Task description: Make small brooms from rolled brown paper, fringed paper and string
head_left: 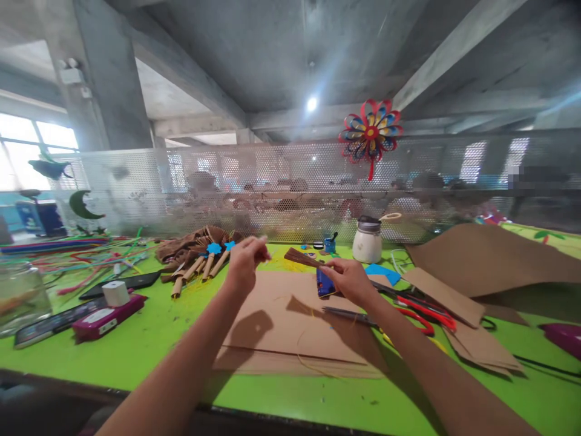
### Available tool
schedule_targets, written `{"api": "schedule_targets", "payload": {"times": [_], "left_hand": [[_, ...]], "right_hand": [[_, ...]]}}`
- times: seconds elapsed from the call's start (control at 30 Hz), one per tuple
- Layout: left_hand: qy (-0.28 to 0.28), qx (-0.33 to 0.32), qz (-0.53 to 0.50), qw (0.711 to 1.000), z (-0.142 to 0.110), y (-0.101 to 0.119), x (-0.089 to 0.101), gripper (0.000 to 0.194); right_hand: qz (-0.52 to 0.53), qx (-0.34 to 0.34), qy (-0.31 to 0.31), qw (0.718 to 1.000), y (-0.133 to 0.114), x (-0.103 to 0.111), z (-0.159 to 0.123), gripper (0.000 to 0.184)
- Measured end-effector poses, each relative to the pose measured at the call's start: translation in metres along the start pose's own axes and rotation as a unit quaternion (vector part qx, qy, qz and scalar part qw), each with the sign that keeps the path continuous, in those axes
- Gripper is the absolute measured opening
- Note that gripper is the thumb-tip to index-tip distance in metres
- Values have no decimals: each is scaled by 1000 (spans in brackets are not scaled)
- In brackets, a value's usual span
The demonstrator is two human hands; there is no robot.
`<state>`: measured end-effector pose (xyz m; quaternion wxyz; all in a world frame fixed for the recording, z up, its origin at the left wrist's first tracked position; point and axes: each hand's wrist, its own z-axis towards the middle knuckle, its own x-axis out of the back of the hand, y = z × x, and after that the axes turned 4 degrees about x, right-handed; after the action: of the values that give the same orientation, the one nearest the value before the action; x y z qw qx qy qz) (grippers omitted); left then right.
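My right hand (349, 280) pinches the narrow end of a brown fan-shaped paper piece (302, 257), its flared end pointing left. My left hand (247, 261) is raised to the left of it, fingers pressed together; whatever they hold is too small to make out. Brown paper sheets (263, 315) lie stacked on the green table (172, 357) under both hands, with a thin yellow thread (302, 354) across them. Close to my right hand are a dark blue box (324, 284), partly hidden, and scissors (349, 315) with their blades over the sheets.
Brown paper rolls with blue flowers (213, 257) lie at the back left. A purple power strip (109, 318), a phone (49, 321) and a glass jar (22, 297) are on the left. Right stand a white jar (367, 239) and large brown paper (490, 257). A perforated screen (272, 175) borders the back.
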<state>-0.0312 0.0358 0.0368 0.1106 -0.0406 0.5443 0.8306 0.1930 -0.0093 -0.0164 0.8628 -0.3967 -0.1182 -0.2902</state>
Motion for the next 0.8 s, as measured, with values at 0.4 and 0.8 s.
{"api": "schedule_targets", "payload": {"times": [0.4,0.8], "left_hand": [[-324,-113,544,766,15,11,2,28],[-262,-29,656,708,26,20,73,33]], "right_hand": [[7,68,-42,997,-12,4,-6,26],[76,-14,-79,994,-18,8,-6,34]]}}
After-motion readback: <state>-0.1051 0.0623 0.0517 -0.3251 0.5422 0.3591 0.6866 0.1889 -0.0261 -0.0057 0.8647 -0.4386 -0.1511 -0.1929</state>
